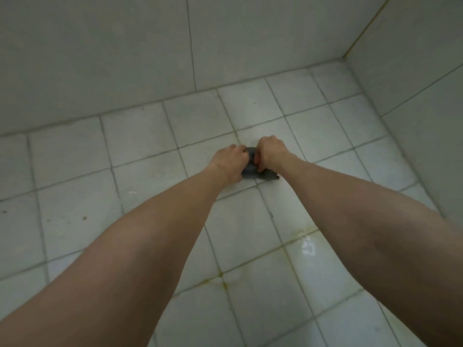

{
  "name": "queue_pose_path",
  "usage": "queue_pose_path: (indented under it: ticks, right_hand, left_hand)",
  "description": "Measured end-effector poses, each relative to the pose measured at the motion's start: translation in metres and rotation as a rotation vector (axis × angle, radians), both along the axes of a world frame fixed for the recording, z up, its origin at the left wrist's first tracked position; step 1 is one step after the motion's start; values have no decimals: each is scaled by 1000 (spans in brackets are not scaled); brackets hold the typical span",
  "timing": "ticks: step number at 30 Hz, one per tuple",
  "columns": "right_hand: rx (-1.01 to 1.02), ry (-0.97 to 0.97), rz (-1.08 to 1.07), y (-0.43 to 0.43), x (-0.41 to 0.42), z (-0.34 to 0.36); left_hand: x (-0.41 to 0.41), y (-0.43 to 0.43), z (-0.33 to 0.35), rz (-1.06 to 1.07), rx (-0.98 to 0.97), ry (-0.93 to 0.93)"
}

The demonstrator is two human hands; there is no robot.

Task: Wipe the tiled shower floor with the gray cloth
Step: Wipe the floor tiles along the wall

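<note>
The cloth [250,169] sits bunched on the floor [250,229], squeezed between both hands. The left hand [229,160] grips its left end, fingers [242,150] curled over the top. The right hand [271,151] pinches the other end, its fingers tucked in and mostly hidden. A small tail of cloth pokes out just behind the right fingers, under the wrist. It looks soft, light and limp, perhaps damp, so it will likely crumple rather than glide. Best hold, I judge: spread it and press a flat palm on its middle. The glossy tiles well behind the fingers look wet and slick.
</note>
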State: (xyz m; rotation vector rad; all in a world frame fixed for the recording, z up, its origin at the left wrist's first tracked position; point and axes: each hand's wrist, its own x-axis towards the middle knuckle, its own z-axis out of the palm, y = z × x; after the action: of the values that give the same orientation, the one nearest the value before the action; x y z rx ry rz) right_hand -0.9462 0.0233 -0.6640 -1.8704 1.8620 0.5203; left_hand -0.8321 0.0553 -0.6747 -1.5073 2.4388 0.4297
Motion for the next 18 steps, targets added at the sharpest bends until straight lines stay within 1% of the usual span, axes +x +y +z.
queue_pose_path:
  ticks: [4, 9, 11, 14, 16, 18]
  right_hand:
    - [-91, 13, 89, 6, 3, -4]
    - [-161, 10, 364, 35, 7, -3]
    - [-143, -7, 416, 42, 17, -5]
    - [-103, -42, 442, 50, 27, -6]
    - [-48, -65, 439, 56, 34, -7]
    - [55, -96, 442, 65, 41, -6]
  left_hand:
    - [1, 10, 0, 38, -15, -26]
    - [5, 48, -1, 161, -28, -28]
    - [13, 59, -1, 204, -35, -30]
    - [24, 66, -4, 172, -34, -62]
    - [34, 70, -5, 129, -24, -62]
    - [46, 78, 1, 33, 11, -75]
